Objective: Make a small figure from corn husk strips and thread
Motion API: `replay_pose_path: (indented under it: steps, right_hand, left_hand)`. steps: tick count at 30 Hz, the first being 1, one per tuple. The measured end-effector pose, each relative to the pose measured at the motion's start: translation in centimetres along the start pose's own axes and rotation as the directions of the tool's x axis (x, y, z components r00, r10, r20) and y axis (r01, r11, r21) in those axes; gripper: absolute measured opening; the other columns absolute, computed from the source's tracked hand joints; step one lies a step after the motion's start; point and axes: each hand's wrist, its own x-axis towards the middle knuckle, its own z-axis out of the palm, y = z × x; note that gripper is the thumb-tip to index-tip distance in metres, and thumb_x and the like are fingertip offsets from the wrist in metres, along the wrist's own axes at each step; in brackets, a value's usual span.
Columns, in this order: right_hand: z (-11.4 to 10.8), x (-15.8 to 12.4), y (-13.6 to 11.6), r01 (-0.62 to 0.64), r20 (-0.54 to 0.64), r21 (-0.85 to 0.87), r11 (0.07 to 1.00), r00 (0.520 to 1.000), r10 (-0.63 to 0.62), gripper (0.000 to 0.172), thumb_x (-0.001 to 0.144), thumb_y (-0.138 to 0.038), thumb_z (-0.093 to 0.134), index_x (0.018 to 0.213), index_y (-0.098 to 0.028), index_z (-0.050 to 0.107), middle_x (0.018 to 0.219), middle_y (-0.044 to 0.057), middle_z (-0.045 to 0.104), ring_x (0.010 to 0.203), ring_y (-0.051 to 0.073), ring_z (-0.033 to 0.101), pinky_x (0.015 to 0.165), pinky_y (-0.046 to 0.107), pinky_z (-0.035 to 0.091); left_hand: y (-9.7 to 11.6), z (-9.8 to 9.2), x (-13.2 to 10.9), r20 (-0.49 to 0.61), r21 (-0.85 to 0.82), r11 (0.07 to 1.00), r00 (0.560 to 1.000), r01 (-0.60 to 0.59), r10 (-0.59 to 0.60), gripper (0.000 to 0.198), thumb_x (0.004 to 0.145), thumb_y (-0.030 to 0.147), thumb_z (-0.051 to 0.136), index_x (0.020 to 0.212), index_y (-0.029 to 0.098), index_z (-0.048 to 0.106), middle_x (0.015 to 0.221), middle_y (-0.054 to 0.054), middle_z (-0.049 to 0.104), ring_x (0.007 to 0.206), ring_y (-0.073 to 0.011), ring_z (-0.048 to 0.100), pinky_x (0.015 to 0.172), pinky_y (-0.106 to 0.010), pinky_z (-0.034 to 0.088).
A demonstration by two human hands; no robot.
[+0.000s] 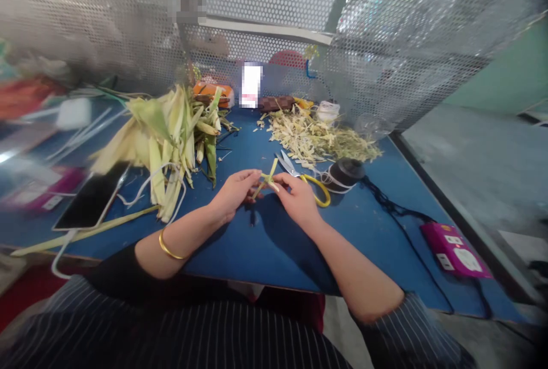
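Both my hands meet over the middle of the blue table [257, 249]. My left hand [234, 191] and my right hand [297, 195] pinch a thin yellow-green leaf strip [268, 178] between their fingertips, the strip crossed or folded where they meet. A gold bangle [168, 247] sits on my left wrist. Yellow-handled scissors [306, 178] lie on the table just behind my right hand. A heap of pale green leaves [165, 132] lies to the left of my left hand.
A pile of leaf trimmings [317, 135] lies at the back right, with a black spool [346, 173] and its cord beside it. A phone [92, 198] lies at left, a pink box [454, 249] at right. Perforated metal screens [406, 32] wall the table.
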Motion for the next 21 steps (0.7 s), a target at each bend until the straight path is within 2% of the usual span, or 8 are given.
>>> replay_pose_path:
  steps: [2,4,7,9,11,16,19,21]
  right_hand:
    - [-0.2,0.0,0.1,0.058,-0.043,-0.201,0.978,0.997,-0.068,0.014,0.086,-0.028,0.054,0.083,-0.02,0.065,0.078,0.002,0.066,0.071,0.016,0.057,0.069,0.029,0.039]
    - [-0.2,0.0,0.2,0.087,-0.011,-0.361,0.928,0.995,-0.098,0.015,0.086,-0.026,0.053,0.083,-0.02,0.066,0.077,0.004,0.066,0.073,0.018,0.058,0.072,0.031,0.04]
    - [0.0,0.0,0.5,0.095,-0.001,-0.504,0.858,0.994,-0.111,0.022,0.087,-0.019,0.047,0.099,-0.018,0.065,0.091,0.01,0.069,0.083,0.023,0.061,0.079,0.036,0.042]
    - [0.0,0.0,0.6,0.099,-0.07,-0.518,0.85,0.985,-0.157,0.032,0.087,-0.016,0.043,0.115,-0.015,0.059,0.105,0.014,0.067,0.093,0.026,0.06,0.083,0.04,0.044]
    - [-0.1,-0.2,0.4,0.133,-0.15,-0.489,0.862,0.961,-0.233,0.036,0.089,-0.018,0.042,0.123,-0.014,0.053,0.111,0.015,0.064,0.099,0.027,0.059,0.085,0.042,0.045]
    - [-0.4,-0.8,-0.9,0.32,-0.231,-0.481,0.816,0.852,-0.47,0.035,0.088,-0.017,0.049,0.122,-0.016,0.053,0.111,0.014,0.065,0.106,0.027,0.057,0.092,0.042,0.045]
    - [-0.4,-1.1,-1.6,0.452,-0.159,-0.491,0.744,0.794,-0.587,0.038,0.085,-0.014,0.053,0.123,-0.017,0.053,0.108,0.014,0.065,0.104,0.026,0.059,0.092,0.04,0.047]
    - [-0.3,-1.3,-1.7,0.514,-0.089,-0.505,0.693,0.768,-0.634,0.039,0.084,-0.013,0.055,0.123,-0.016,0.053,0.109,0.014,0.065,0.104,0.026,0.059,0.091,0.04,0.047]
  left_hand:
    - [0.2,-0.2,0.2,-0.121,0.043,0.997,0.99,-0.066,0.071,0.038,0.084,0.037,0.061,0.114,0.014,0.059,0.099,-0.009,0.066,0.072,-0.0106,0.062,0.054,-0.019,0.044]
    - [0.3,-0.3,0.3,-0.194,0.1,0.987,0.971,-0.123,0.141,0.046,0.082,0.034,0.064,0.122,0.013,0.055,0.108,-0.011,0.064,0.087,-0.0133,0.061,0.063,-0.02,0.045]
    - [0.1,-0.3,0.5,-0.197,0.162,0.975,0.963,-0.15,0.181,0.052,0.081,0.029,0.063,0.128,0.011,0.051,0.114,-0.012,0.061,0.095,-0.0147,0.059,0.074,-0.023,0.045]
    - [-0.4,-0.3,0.7,-0.19,0.202,0.964,0.958,-0.176,0.215,0.051,0.08,0.027,0.063,0.127,0.01,0.052,0.114,-0.013,0.061,0.097,-0.0156,0.058,0.08,-0.026,0.046]
    - [-1.0,-0.3,0.9,-0.172,0.263,0.928,0.934,-0.263,0.313,0.049,0.078,0.027,0.064,0.123,0.01,0.054,0.112,-0.013,0.062,0.098,-0.0167,0.059,0.086,-0.028,0.046]
    - [-1.2,-0.8,0.6,-0.056,0.552,0.695,0.811,-0.461,0.582,0.048,0.079,0.027,0.063,0.124,0.013,0.055,0.113,-0.012,0.063,0.101,-0.02,0.06,0.083,-0.031,0.049]
    - [-0.3,-1.1,-0.1,0.107,0.702,0.482,0.747,-0.525,0.656,0.042,0.082,0.028,0.061,0.122,0.016,0.058,0.114,-0.011,0.064,0.101,-0.0211,0.06,0.09,-0.034,0.047]
    - [0.6,-1.4,-0.5,0.168,0.761,0.372,0.715,-0.531,0.679,0.038,0.083,0.028,0.06,0.119,0.015,0.061,0.117,-0.012,0.064,0.108,-0.0235,0.059,0.095,-0.036,0.045]
